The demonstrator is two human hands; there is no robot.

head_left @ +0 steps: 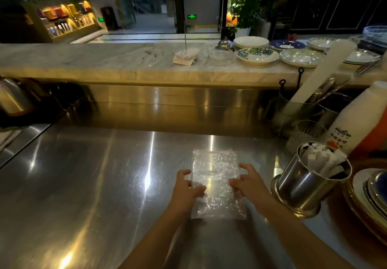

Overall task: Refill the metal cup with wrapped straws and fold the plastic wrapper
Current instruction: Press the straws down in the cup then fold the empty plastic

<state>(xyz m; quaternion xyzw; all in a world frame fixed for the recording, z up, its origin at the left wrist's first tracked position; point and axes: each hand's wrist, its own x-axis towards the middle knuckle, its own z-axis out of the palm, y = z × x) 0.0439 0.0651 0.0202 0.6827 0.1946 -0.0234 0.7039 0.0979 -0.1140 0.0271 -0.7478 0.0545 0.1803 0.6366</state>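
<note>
A clear, crinkled plastic wrapper [215, 170] lies flat on the steel counter [94, 174], folded into a narrow rectangle. My left hand [187, 187] presses and pinches its left edge. My right hand [247, 181] rests on its right edge with fingers curled over the plastic. To the right stands the metal cup [303, 187], tilted toward me on its round base and packed with white wrapped straws [322, 159].
Stacked plates [370, 193] sit at the right edge beside the cup. A white bottle [356, 120], a glass [305, 134] and utensil holders [326, 109] stand behind it. The marble ledge [104, 59] beyond carries plates and receipts. A kettle [12, 99] sits far left.
</note>
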